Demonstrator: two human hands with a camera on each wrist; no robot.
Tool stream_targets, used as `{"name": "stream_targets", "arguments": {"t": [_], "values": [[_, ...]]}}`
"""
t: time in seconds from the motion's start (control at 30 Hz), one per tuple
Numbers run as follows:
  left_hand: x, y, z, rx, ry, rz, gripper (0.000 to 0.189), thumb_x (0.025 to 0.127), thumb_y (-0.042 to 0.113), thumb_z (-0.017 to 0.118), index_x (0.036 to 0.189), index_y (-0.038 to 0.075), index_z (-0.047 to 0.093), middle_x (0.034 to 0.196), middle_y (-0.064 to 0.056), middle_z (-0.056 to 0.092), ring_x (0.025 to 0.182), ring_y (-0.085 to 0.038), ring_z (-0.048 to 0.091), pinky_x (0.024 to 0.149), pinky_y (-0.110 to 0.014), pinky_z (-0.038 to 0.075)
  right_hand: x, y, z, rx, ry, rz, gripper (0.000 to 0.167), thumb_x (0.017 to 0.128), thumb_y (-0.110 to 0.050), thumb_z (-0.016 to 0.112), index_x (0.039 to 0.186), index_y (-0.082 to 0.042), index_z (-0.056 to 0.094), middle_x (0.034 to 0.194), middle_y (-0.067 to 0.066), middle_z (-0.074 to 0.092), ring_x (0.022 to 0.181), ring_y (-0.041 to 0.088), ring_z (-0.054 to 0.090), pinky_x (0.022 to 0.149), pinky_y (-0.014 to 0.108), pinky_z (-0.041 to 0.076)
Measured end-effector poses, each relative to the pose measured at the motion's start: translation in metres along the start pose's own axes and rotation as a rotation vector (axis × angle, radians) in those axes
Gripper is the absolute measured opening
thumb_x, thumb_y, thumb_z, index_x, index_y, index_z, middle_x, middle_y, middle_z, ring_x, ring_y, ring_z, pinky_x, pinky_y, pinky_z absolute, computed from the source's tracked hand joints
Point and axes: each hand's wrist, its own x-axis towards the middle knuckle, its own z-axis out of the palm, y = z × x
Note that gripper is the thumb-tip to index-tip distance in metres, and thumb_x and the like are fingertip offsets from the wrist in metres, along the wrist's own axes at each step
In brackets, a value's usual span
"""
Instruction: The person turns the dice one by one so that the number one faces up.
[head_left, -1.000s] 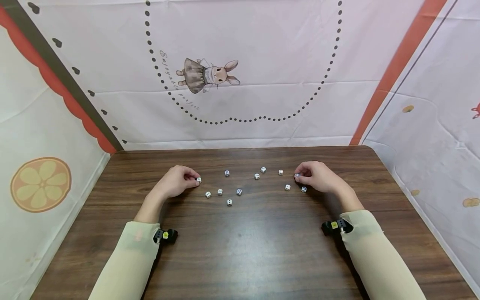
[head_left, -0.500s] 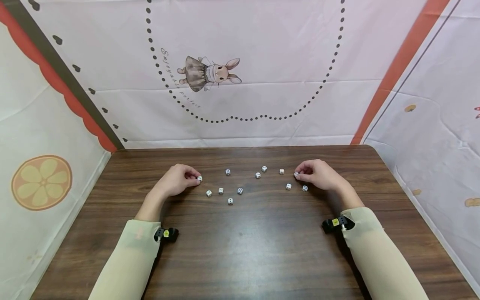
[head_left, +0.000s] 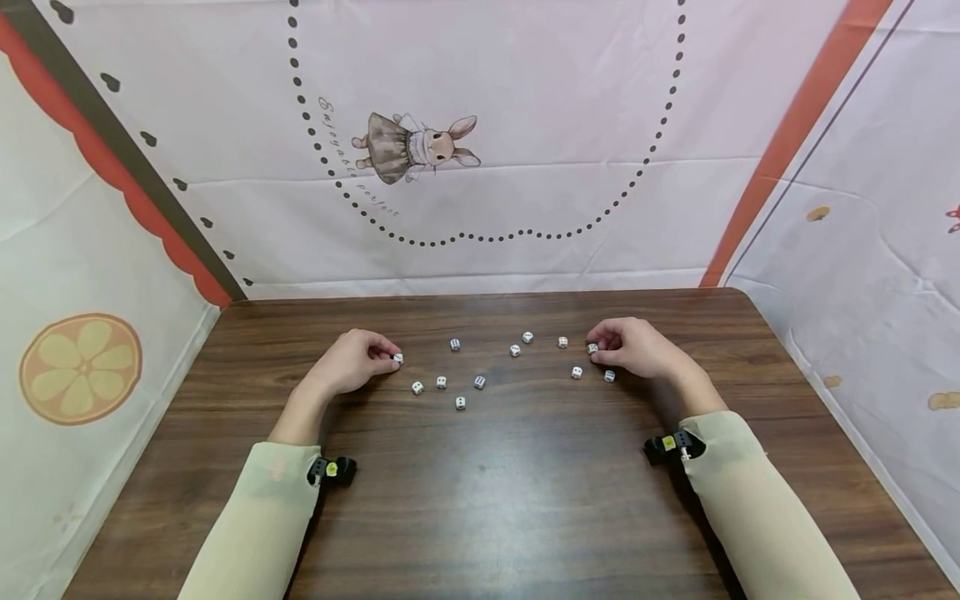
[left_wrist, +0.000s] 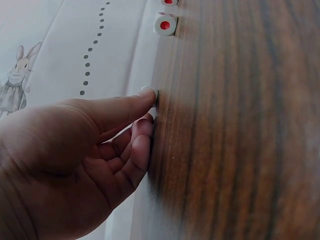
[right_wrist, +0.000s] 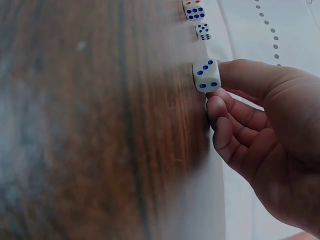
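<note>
My left hand [head_left: 352,362] pinches a small white die [head_left: 398,358] between thumb and fingers, low over the table. In the left wrist view, the thumb [left_wrist: 125,109] covers most of that die. On the other side, my right hand [head_left: 637,352] holds another white die [head_left: 593,348] at its fingertips. Just nearer than the right hand lies a loose die [head_left: 609,377]. In the right wrist view, a die [right_wrist: 206,76] with blue dots overlaps the thumb tip; I cannot tell if it is the held one. The other right fingers curl loosely inward.
Several more dice are scattered between the hands, such as a die [head_left: 461,403] in front and a die [head_left: 528,337] towards the back. They lie on a dark wooden table [head_left: 480,517]. A printed white cloth [head_left: 525,200] rises behind the table's far edge.
The die at my right fingertips has shifted slightly and shows a little more plainly. My left hand and the loose dice have stayed in place.
</note>
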Motion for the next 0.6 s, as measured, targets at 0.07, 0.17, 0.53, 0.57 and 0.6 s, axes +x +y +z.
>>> {"name": "stream_targets", "arguments": {"t": [0.07,0.17,0.53,0.57,0.6], "values": [[-0.0002,-0.0006,0.0,-0.002,-0.002,-0.001,0.012,0.099,0.016,0.076,0.107,0.008,0.08,0.092,0.0,0.073,0.084,-0.017,0.063,0.078,-0.037,0.051,0.0013,-0.0011,0.0,-0.015,0.0,-0.004,0.026,0.095,-0.013,0.082,0.117,-0.003,0.075,0.089,0.0,0.068,0.083,0.016,0.062,0.079,0.038,0.049],[-0.0005,-0.001,0.0004,-0.008,-0.004,-0.004,0.012,0.099,0.016,0.076,0.107,0.007,0.079,0.092,-0.001,0.073,0.084,-0.017,0.063,0.078,-0.037,0.051,0.0029,-0.0025,0.0004,-0.04,0.0,-0.006,0.025,0.094,-0.013,0.082,0.116,-0.004,0.075,0.086,-0.002,0.067,0.081,0.016,0.061,0.079,0.039,0.049],[-0.0015,-0.0002,0.0011,-0.012,-0.005,-0.013,0.013,0.099,0.015,0.076,0.108,0.007,0.079,0.092,0.0,0.073,0.084,-0.017,0.064,0.078,-0.037,0.051,0.0056,-0.0063,0.0019,-0.065,-0.002,-0.02,0.017,0.095,-0.012,0.08,0.11,-0.006,0.077,0.079,-0.005,0.065,0.074,0.014,0.058,0.073,0.036,0.047],[-0.0013,-0.0001,0.001,-0.011,-0.004,-0.012,0.013,0.099,0.015,0.076,0.108,0.007,0.079,0.092,0.0,0.073,0.084,-0.017,0.064,0.078,-0.037,0.051,0.0056,-0.0067,0.0019,-0.066,-0.001,-0.02,0.016,0.095,-0.012,0.08,0.109,-0.006,0.077,0.079,-0.005,0.065,0.074,0.014,0.058,0.072,0.036,0.047],[-0.001,-0.0003,0.001,-0.01,-0.003,-0.009,0.013,0.099,0.015,0.076,0.108,0.007,0.079,0.092,0.0,0.073,0.084,-0.017,0.064,0.078,-0.037,0.051,0.0055,-0.0071,0.0017,-0.067,-0.001,-0.019,0.016,0.095,-0.011,0.08,0.109,-0.005,0.077,0.079,-0.005,0.065,0.074,0.014,0.058,0.072,0.036,0.047]]}}
